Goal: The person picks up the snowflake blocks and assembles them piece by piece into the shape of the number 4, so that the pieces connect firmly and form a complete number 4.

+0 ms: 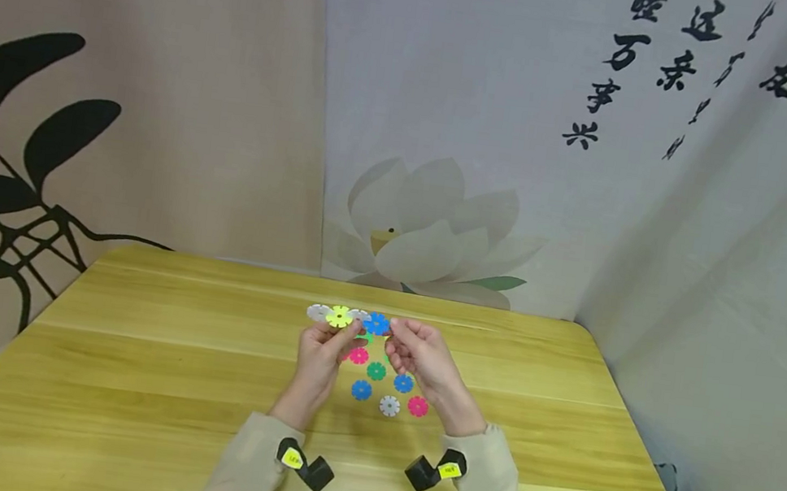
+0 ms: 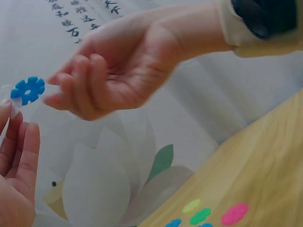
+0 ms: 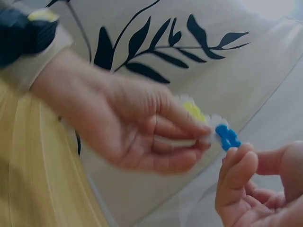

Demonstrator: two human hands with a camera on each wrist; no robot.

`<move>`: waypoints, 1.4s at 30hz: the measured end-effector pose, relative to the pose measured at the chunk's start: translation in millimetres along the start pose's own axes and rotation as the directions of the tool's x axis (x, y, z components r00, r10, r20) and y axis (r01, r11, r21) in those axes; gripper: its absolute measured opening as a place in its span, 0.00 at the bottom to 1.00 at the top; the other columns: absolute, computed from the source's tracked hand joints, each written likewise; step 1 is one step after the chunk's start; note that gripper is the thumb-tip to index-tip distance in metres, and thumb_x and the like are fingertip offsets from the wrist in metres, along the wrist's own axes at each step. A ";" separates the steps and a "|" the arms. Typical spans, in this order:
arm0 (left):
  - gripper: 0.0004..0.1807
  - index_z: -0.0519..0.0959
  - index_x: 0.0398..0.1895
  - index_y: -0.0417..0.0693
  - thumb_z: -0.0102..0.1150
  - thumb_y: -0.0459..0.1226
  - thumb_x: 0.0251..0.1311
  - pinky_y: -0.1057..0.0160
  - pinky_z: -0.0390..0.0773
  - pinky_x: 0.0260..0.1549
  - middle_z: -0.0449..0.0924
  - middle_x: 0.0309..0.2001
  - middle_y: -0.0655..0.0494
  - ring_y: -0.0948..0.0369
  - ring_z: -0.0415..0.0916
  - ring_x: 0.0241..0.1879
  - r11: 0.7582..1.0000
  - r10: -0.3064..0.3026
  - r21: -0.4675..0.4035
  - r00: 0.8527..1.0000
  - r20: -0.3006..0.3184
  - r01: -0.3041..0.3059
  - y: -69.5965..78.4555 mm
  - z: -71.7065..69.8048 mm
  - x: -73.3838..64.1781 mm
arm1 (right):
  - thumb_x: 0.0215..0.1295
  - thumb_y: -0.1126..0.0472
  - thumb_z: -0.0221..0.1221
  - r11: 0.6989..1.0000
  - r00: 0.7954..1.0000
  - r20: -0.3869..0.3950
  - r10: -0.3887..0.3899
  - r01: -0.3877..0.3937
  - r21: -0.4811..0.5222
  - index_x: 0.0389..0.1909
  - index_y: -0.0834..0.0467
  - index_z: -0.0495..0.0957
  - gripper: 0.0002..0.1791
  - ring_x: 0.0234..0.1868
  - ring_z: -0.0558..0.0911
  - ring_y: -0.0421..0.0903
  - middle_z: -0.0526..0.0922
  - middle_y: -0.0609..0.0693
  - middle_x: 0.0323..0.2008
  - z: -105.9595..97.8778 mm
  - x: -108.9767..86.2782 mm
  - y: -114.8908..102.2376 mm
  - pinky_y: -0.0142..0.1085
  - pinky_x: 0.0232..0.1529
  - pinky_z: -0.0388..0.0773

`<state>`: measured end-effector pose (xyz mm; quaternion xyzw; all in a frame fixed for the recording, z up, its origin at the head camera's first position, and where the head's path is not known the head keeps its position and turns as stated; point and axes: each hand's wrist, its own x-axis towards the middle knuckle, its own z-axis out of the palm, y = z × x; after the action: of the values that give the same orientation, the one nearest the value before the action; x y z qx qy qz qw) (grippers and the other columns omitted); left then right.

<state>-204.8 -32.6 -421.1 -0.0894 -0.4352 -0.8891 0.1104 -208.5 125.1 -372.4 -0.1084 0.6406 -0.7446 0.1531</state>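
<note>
My left hand (image 1: 319,358) pinches a row of joined plastic snowflake discs, raised above the table. The row has a white disc (image 1: 317,313) at its left end, then a yellow disc (image 1: 339,317), another white disc (image 3: 217,121) and a blue disc (image 1: 376,324) at its right end. Thumb and forefinger of my right hand (image 1: 429,359) meet at the blue disc's outer edge. In the left wrist view the right hand is blurred, and its fingertips barely overlap the blue disc (image 2: 28,91). The right wrist view shows the fingertips against that disc (image 3: 228,137).
Loose discs lie on the wooden table (image 1: 163,381) below the hands: pink (image 1: 359,355), green (image 1: 376,371), blue (image 1: 362,390), white (image 1: 389,406) and others. Printed curtains (image 1: 469,107) hang behind the table. Each wrist wears a black strap device (image 1: 435,470).
</note>
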 end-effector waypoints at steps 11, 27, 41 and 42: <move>0.10 0.81 0.24 0.42 0.57 0.23 0.57 0.66 0.84 0.29 0.83 0.23 0.54 0.63 0.81 0.25 0.997 0.056 -0.047 0.993 -0.101 -0.061 7.0 -3.6 8.3 | 0.66 0.65 0.55 0.921 0.992 -0.105 -0.071 0.024 -0.389 0.42 0.73 0.75 0.13 0.35 0.81 0.55 0.80 0.66 0.35 -47.8 -0.2 41.2 0.42 0.36 0.83; 0.17 0.83 0.22 0.49 0.54 0.20 0.57 0.68 0.83 0.28 0.82 0.22 0.56 0.65 0.80 0.23 0.998 0.046 -0.028 0.995 -0.087 -0.049 5.3 -6.3 10.7 | 0.46 0.71 0.68 0.689 0.999 -0.036 0.013 -0.035 -0.724 0.42 0.66 0.79 0.19 0.39 0.75 0.47 0.78 0.53 0.38 -86.0 -9.9 95.7 0.35 0.41 0.77; 0.14 0.83 0.22 0.47 0.56 0.22 0.57 0.67 0.83 0.28 0.82 0.22 0.55 0.65 0.79 0.22 0.999 0.050 -0.009 0.995 -0.091 -0.051 3.1 -6.8 8.7 | 0.43 0.76 0.67 0.588 0.999 0.033 0.021 0.015 -0.809 0.31 0.66 0.77 0.13 0.30 0.73 0.43 0.76 0.51 0.28 -86.2 -10.5 97.0 0.28 0.31 0.76; 0.14 0.83 0.22 0.48 0.56 0.22 0.57 0.68 0.83 0.28 0.82 0.22 0.56 0.65 0.79 0.22 0.999 0.051 -0.007 0.995 -0.090 -0.052 3.2 -6.5 8.6 | 0.44 0.75 0.67 0.584 0.999 0.036 0.027 0.013 -0.812 0.31 0.66 0.76 0.12 0.30 0.73 0.42 0.76 0.50 0.28 -86.0 -10.5 96.4 0.28 0.30 0.75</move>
<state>-212.6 -40.7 -420.5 -0.0611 -0.4230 -0.8911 0.1524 -220.9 195.4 -480.6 -0.1802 0.9066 -0.3673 0.1038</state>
